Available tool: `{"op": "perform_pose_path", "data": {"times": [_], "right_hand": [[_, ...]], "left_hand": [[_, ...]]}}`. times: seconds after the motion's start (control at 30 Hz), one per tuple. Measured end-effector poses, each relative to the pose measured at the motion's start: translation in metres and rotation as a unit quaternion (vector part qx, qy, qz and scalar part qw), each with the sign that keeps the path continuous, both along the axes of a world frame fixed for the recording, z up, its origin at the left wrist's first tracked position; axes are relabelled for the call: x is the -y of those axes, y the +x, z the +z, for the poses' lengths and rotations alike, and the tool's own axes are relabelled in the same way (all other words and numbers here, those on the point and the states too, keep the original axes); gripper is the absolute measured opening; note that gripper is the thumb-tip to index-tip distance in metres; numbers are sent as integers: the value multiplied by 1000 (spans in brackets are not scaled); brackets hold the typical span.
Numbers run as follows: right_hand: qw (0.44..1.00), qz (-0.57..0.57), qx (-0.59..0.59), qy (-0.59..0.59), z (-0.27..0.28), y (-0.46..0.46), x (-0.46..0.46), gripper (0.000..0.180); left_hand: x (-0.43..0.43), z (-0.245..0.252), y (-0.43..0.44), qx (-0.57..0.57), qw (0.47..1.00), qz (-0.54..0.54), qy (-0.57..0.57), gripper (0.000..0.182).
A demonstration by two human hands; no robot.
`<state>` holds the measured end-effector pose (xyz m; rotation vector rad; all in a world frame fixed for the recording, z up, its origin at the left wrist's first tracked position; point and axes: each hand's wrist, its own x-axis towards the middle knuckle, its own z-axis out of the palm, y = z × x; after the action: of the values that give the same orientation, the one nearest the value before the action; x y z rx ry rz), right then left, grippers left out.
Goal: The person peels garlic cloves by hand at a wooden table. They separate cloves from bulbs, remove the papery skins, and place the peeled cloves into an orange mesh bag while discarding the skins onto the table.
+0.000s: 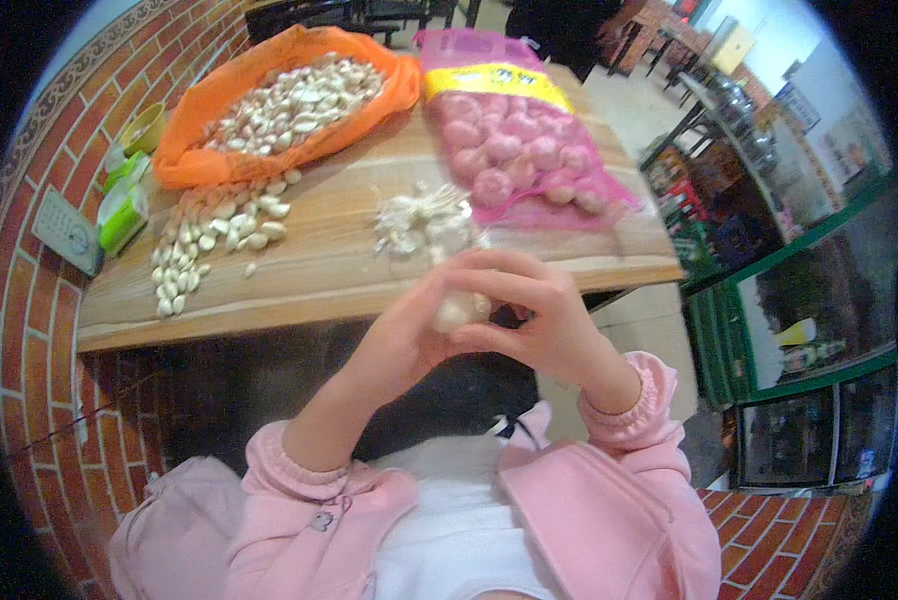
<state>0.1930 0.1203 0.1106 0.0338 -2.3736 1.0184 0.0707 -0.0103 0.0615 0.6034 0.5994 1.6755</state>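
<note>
My left hand [419, 322] and my right hand [524, 300] meet at the table's front edge, fingers curled around a pale garlic bulb [460, 311]. Just beyond them lies a heap of garlic skins and dry stems [422, 217]. A pink mesh bag of garlic bulbs [520, 150], with a yellow band, rests behind on the right. At the back left an orange bag [374, 124] lies open, full of garlic cloves [291, 109]. Loose cloves [220, 225] spread in front of it on the wooden table.
A green and white tissue pack [122, 214], a small sign [68, 231] and a yellow bowl [143, 129] stand along the brick wall at left. A person in dark clothes [561, 30] is beyond the table. A green-framed glass cabinet [816, 300] stands at right.
</note>
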Motion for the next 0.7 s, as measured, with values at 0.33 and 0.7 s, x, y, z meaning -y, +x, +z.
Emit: {"op": "perform_pose_path", "data": {"times": [0.33, 0.7], "right_hand": [[989, -116, -40, -82, -35, 0, 26, 16], [898, 63, 206, -383, -38, 8, 25, 23]], "left_hand": [[18, -14, 7, -88, 992, 60, -74, 55], [29, -17, 5, -204, 959, 18, -198, 28]]}}
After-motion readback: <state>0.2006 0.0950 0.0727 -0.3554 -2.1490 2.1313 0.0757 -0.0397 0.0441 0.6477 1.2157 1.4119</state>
